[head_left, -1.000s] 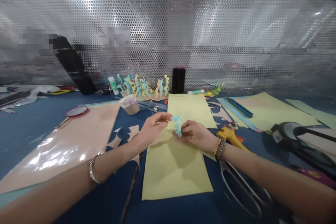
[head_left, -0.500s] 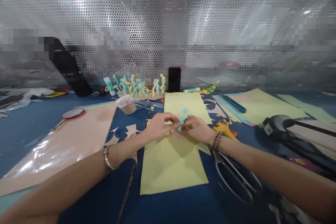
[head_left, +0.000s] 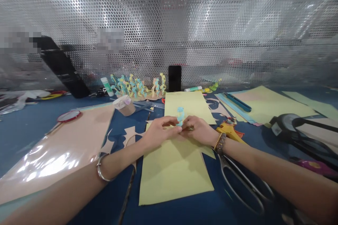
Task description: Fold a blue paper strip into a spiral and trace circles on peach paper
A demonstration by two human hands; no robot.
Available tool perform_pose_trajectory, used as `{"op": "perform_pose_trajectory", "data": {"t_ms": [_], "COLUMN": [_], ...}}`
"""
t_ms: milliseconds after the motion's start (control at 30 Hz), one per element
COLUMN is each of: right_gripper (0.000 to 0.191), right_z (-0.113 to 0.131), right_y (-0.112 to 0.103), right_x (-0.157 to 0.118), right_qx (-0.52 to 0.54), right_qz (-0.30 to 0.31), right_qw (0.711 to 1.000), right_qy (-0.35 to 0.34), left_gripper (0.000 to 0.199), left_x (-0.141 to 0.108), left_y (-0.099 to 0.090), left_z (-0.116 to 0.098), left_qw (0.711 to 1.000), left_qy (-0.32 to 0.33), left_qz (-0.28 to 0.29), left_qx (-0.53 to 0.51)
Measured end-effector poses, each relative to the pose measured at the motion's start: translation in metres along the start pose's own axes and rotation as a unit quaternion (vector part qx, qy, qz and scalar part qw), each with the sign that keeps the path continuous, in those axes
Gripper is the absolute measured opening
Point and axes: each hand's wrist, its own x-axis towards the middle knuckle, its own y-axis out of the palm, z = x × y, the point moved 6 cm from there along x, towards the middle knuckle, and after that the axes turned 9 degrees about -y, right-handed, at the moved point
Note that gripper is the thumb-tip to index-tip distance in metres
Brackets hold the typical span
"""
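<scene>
A small curled light-blue paper piece [head_left: 180, 115] stands up between my two hands. My left hand [head_left: 160, 132] pinches its lower end between thumb and fingers. From the other side, the closed fingertips of my right hand [head_left: 198, 130] meet it near its base; exactly what they grip is partly hidden. Both hands are above a yellow paper sheet [head_left: 174, 175] that lies on the blue table. Another yellow sheet [head_left: 185, 102] lies just behind them.
Curly paper plants [head_left: 137, 87] stand at the back beside a glue stick [head_left: 107, 86]. A phone [head_left: 174, 78] leans upright. Scissors [head_left: 243, 179] and a yellow tool [head_left: 229, 132] lie by my right arm. At left are a magnifying glass [head_left: 69, 116] and a small tub [head_left: 124, 106].
The blue paper piece has turned and sits slightly further left between my fingers. My fingertips have shifted their hold. The camera view has moved a little.
</scene>
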Motion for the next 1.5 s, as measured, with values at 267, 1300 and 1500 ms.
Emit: {"op": "perform_pose_trajectory", "data": {"t_ms": [267,1300,1500], "right_gripper": [0.019,0.026,0.018], "right_z": [0.012,0.042,0.046], "right_y": [-0.023,-0.048,-0.049], "right_x": [0.002,0.011,0.012], "right_qx": [-0.028,0.005,0.022], "right_qz": [-0.052,-0.185,-0.202], "right_qw": [0.996,0.983,0.979], "right_qy": [0.061,-0.008,-0.018], "left_gripper": [0.023,0.023,0.020], "left_x": [0.000,0.005,0.004], "left_y": [0.001,0.007,0.007], "left_z": [-0.007,-0.001,-0.007], "left_qw": [1.000,1.000,0.999], "left_qy": [0.008,0.025,0.025], "left_qz": [-0.014,-0.003,-0.010], "left_qx": [0.000,0.004,0.023]}}
